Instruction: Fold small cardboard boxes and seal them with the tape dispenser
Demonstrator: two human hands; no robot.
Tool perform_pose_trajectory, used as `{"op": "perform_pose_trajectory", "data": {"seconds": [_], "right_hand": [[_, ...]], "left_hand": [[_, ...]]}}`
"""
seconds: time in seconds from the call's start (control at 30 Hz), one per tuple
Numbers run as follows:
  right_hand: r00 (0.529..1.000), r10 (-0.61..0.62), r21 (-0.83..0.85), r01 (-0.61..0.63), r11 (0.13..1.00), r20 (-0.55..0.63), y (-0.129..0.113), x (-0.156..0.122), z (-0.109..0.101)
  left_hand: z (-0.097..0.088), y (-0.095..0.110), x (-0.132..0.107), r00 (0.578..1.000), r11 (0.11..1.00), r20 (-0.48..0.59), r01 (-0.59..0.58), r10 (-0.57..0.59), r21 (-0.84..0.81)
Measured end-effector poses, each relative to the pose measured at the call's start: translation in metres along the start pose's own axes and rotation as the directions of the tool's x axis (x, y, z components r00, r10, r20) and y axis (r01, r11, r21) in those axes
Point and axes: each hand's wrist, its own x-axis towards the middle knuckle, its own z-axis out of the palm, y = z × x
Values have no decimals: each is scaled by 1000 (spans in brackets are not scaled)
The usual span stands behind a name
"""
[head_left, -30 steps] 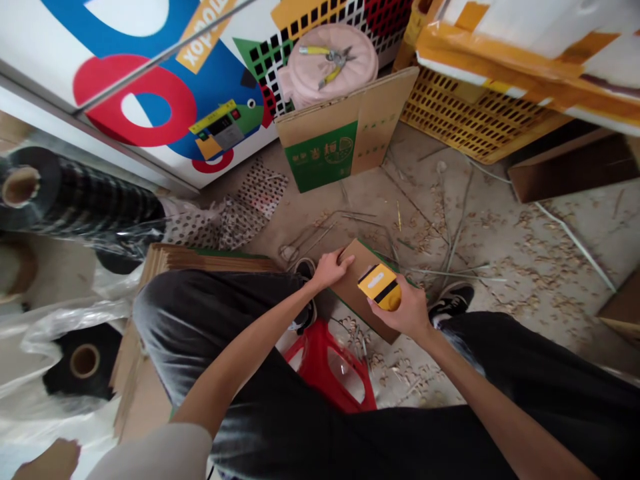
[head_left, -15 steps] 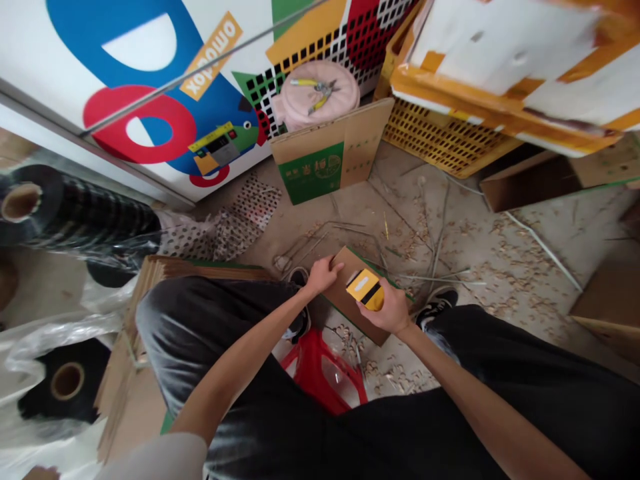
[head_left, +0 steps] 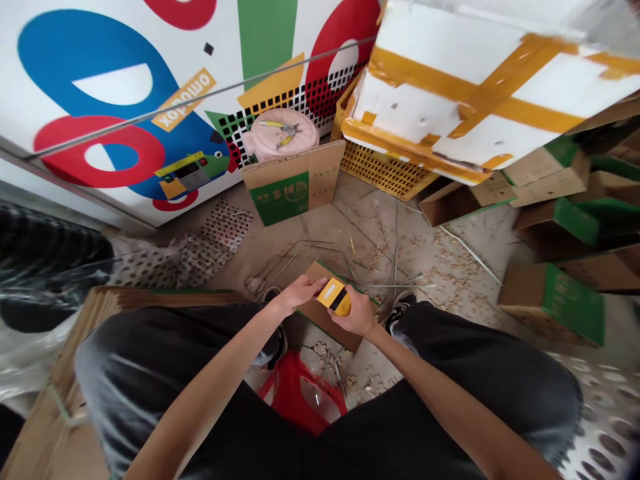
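Down btwn the knees, R hand (head_left: 353, 319) grips a yellow-black card (head_left: 334, 297), fingers curled round it, card held just above a flat cardboard piece (head_left: 327, 321). L hand (head_left: 299, 293) is open and flat, not gripping, fingertips on the cardboard right beside the card. Cardboard has green edging and sits over a red stool (head_left: 300, 400), touching neither floor nor feet as far as can be seen. Wood shavings (head_left: 450, 283) and thin sticks (head_left: 395, 267) lie all over the floor. Further ahead: carton (head_left: 280, 190) w/ green print, pink round bundle (head_left: 300, 127) w/ yellow-handled pliers (head_left: 281, 131) on top, yellow crate (head_left: 385, 172).
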Motion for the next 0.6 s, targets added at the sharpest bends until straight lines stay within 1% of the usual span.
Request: {"op": "perform_pose_trajectory", "data": {"seconds": [0.1,0.2,0.3,0.4,0.5,0.6], "right_hand": [[1000,-3,-5,3,1000,-2,1,-2,1],[1000,3,-11,-3,1000,-5,2,-4,2],[1000,21,-24,-21,999,6,2,-3,4],[1000,30,-32,-30,999,7,0,-2,3],[1000,22,-21,-22,1000,1,-1,-1,2],[999,33,-36,-33,999,5,-1,-1,2]], "left_hand": [[3,-1,-1,999,999,-2,-48,48,5],[4,0,2,994,996,-70,-83,86,47],[7,1,6,975,981,-188,-84,117,174],[11,3,8,936,938,-306,-65,176,340],[16,8,5,906,889,-350,-57,237,454],[17,14,2,898,850,-349,-49,268,525]]}}
